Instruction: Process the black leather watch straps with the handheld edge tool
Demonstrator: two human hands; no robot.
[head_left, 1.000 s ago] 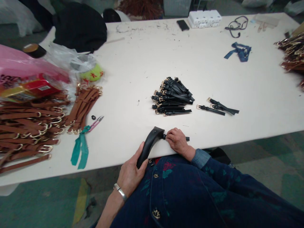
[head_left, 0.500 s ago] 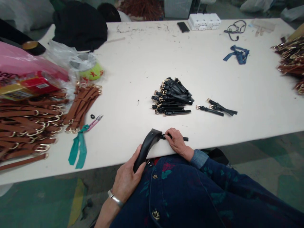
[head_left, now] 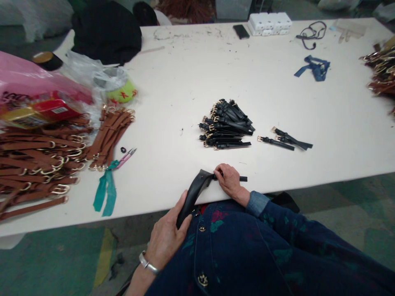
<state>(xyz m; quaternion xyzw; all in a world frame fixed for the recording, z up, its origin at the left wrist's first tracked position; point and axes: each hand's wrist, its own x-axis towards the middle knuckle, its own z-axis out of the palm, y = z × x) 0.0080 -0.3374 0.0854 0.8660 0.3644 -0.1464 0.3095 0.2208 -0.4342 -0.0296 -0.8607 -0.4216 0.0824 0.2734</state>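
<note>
My left hand (head_left: 168, 232) is closed round a wide black leather strap (head_left: 195, 191), which curves up over the table's front edge. Its far end meets a small black strap (head_left: 243, 179) that my right hand (head_left: 227, 179) pinches against the tabletop. The fingers hide most of that small strap, so I cannot tell how the two pieces join. Beyond my hands lies a pile of short black buckle straps (head_left: 231, 123) with gold buckles. To its right are several loose black buckle straps (head_left: 277, 142).
Brown buckled straps (head_left: 31, 164) heap up at the left, under plastic packages (head_left: 46, 109). Pink-handled thread snips (head_left: 125, 158) with a teal ribbon (head_left: 105, 193) lie beside them. Farther back are a phone (head_left: 240, 31), a white pack (head_left: 270, 24), a cord (head_left: 311, 36) and blue cloth (head_left: 313, 69).
The view has shifted slightly, so things on the table appear a little to the right. Both hands keep their holds on the straps with hardly any movement.
</note>
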